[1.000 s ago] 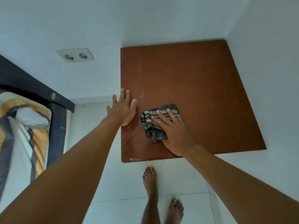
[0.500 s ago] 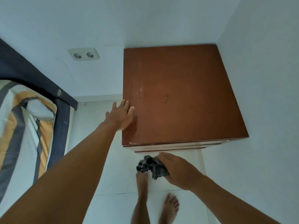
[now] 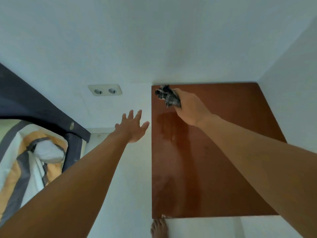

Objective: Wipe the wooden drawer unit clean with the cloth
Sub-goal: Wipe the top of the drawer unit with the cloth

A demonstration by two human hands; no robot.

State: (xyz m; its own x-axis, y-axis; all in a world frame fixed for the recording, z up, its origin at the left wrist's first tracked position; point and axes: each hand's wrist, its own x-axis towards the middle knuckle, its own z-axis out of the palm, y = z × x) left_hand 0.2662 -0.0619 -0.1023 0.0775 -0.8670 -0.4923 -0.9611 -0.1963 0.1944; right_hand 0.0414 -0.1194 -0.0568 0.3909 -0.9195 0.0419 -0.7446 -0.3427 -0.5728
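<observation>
The wooden drawer unit (image 3: 223,169) fills the lower right of the head view, its reddish-brown top seen from above, set in a corner between two white walls. My right hand (image 3: 190,109) is closed around a bunched dark checked cloth (image 3: 167,96) at the top's far left corner. A shiny streak runs along the left strip of the top. My left hand (image 3: 133,127) hovers with fingers spread just left of the unit's left edge, holding nothing and touching nothing.
A double wall socket (image 3: 105,90) sits on the white back wall left of the unit. A bed with a dark frame (image 3: 34,103) and striped orange-grey bedding (image 3: 25,169) stands at the left. One bare foot (image 3: 158,228) stands on the white floor.
My right hand carried the cloth from the top's near left, down past the front edge, then up to the far left corner. My left hand lifted off the unit's left edge.
</observation>
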